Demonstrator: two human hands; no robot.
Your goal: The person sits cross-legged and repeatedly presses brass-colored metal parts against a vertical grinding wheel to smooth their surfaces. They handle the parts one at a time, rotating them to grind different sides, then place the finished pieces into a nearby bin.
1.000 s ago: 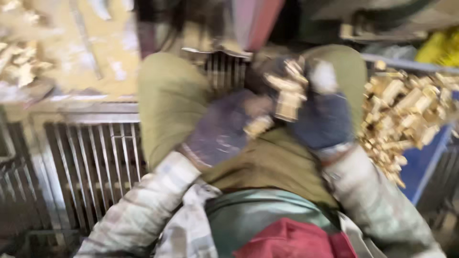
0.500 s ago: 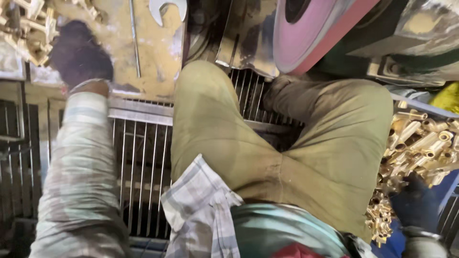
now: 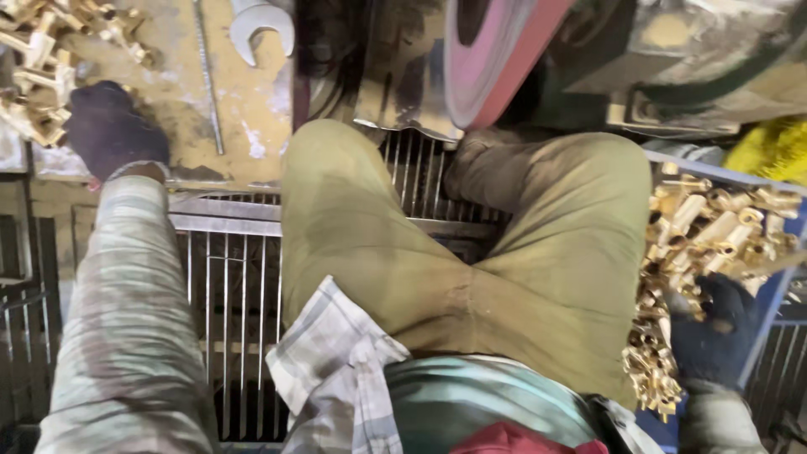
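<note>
From the head camera, the left hand (image 3: 113,130) in its dark glove lay on the yellowed bench top (image 3: 181,92), fingers reaching up-left into the pile of brass fittings (image 3: 42,59); whether they gripped one I could not tell. The right hand (image 3: 714,332), also gloved, rested with curled fingers on the heap of brass fittings (image 3: 714,227) in the blue bin (image 3: 769,315). A spanner (image 3: 256,21), thin rod (image 3: 206,76) and pink grinding wheel (image 3: 492,50) lay beyond the knees.
</note>
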